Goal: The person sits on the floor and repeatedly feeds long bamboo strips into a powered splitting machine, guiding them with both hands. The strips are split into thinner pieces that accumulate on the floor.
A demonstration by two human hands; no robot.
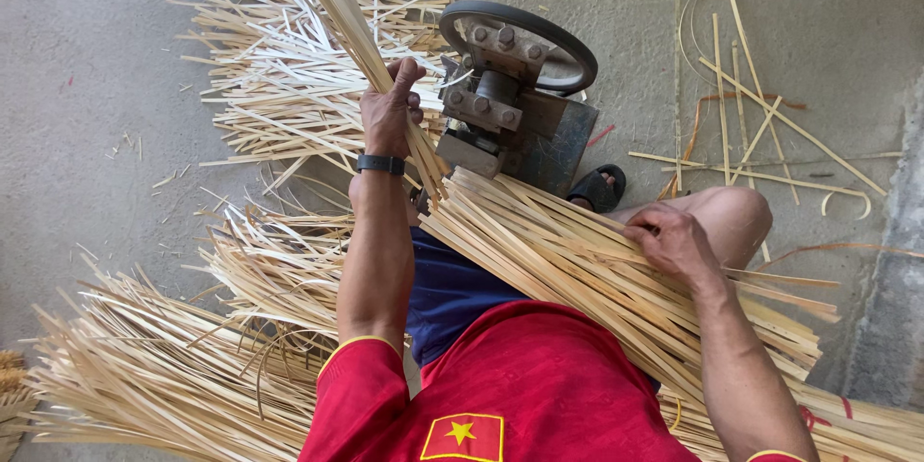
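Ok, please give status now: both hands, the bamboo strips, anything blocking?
Left hand shut on raised bamboo strips. Right hand resting on strip bundle across lap. Metal machine with wheel directly ahead; loose strips beyond it.

Pale bamboo strips (597, 269) bundled across lap (few (337, 0) raised upward).

Splitting machine (510, 106) on floor, ahead of the knees. Strip bundle (597, 269) across lap; loose strip heaps (279, 87) left of machine.
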